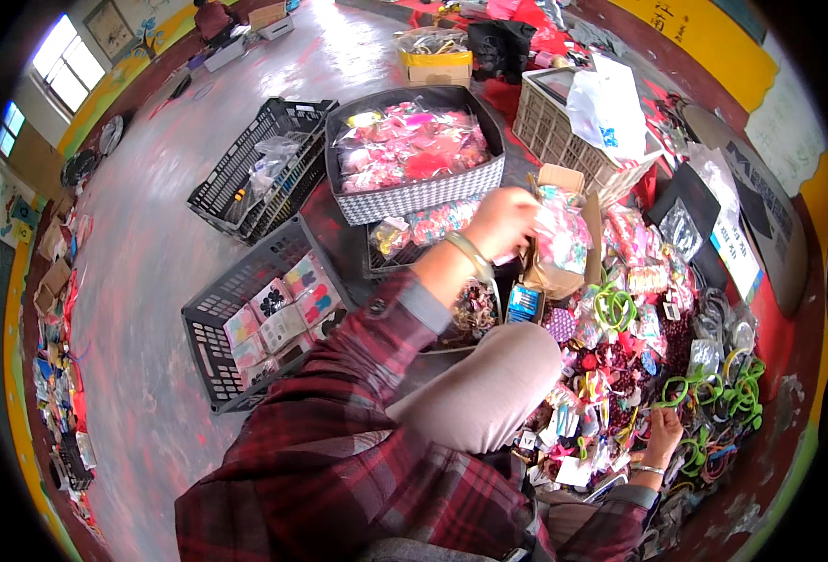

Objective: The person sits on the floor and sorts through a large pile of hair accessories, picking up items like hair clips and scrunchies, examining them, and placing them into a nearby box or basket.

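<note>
My left hand, a pale bangle on its wrist, is at the left edge of an open cardboard box. Small plastic bags of pink and teal pieces fill that box. Motion smears its fingers, so their grip is unclear. Lower right, my right hand rests among a heap of hair accessories and trinkets, fingers curled in; whatever they hold is too small to make out. Green bands lie just right of it, and more green loops sit higher on the heap.
A grey-and-white basket holds bagged pink pieces. Black crates and a dark grey crate with carded items stand left. Behind are a beige crate and a carton. Someone sits far off.
</note>
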Tool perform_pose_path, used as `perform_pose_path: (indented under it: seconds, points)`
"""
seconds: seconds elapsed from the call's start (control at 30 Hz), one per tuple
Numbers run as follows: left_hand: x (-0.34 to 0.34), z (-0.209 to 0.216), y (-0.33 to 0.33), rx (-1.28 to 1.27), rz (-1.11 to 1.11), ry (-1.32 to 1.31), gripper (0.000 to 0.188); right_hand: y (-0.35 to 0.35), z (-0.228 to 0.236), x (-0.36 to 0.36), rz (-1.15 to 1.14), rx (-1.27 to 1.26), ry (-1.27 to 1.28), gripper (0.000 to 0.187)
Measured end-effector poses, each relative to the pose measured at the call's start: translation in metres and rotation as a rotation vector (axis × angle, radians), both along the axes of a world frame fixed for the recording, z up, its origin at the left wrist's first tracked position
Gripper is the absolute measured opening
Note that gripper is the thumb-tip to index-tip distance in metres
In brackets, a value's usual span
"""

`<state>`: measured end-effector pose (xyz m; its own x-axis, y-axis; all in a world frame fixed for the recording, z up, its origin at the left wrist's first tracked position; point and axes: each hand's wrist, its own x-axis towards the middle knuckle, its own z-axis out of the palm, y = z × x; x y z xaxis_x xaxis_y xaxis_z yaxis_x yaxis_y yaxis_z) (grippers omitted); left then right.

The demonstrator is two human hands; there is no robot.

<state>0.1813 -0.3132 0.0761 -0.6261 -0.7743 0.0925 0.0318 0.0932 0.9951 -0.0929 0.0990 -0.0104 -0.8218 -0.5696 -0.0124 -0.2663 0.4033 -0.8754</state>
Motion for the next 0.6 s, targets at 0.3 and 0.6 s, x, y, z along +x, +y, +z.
perform_pose_path:
  seconds: [0.3,0.6]
  points:
    - [0.1,-0.025,-0.171,0.284,0.674,0.557,0.015,-0.027,-0.007,0.013,0.012,0.166,0.024,0.013]
    - [0.067,-0.118,-0.121,0.602,0.357,0.296,0.013,-0.033,-0.008,0.028,0.064,0.163,0.064,0.021]
